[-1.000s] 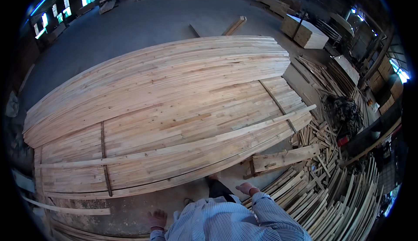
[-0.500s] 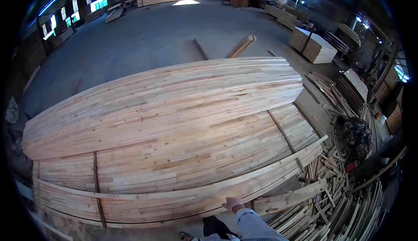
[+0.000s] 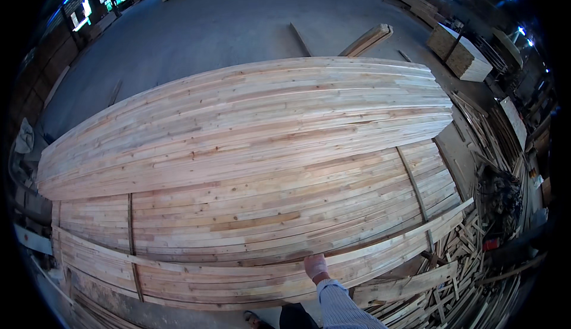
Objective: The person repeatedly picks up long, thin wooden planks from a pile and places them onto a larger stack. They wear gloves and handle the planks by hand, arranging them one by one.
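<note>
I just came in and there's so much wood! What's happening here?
A person in a striped sleeve rests the right hand on a long pale wooden plank lying along the near side of a big stack of pale wooden boards. The fingers lie flat, with no closed grip. Loose wood scraps are heaped to the right.

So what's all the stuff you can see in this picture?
plank stack: one big pile, pale wood, centre, on a lower layer
long plank: one, pale, lying along the near edge of the pile
dark straps: two, across the lower layer
scrap wood heap: one, pale, right side
wrapped bundle: one, tan, far right
floor: grey concrete, behind
right hand: one, striped sleeve, resting on the long plank; grip hidden
left hand: not seen
</note>
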A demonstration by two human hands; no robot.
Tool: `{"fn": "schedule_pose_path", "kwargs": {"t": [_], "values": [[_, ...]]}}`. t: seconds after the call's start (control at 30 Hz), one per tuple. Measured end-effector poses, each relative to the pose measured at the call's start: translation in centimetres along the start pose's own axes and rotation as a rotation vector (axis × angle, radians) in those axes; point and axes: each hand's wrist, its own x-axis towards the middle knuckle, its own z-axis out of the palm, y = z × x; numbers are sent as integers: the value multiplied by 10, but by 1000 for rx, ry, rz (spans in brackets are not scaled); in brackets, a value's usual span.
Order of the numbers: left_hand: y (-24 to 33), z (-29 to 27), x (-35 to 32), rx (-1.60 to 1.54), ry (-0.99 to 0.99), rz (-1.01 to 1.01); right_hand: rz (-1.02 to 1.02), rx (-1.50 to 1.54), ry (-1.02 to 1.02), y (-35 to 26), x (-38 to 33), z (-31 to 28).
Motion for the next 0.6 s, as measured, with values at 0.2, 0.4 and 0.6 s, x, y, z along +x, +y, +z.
{"fn": "schedule_pose_path", "kwargs": {"t": [0.2, 0.4, 0.6], "values": [[5, -3, 10, -11, 13, 54, -122, 15, -99, 12, -9, -31], [-5, -8, 20, -22, 46, 159, -187, 69, -172, 5, -77, -71], [-38, -10, 28, -24, 90, 307, -170, 174, -259, -20, -183, -74]]}}
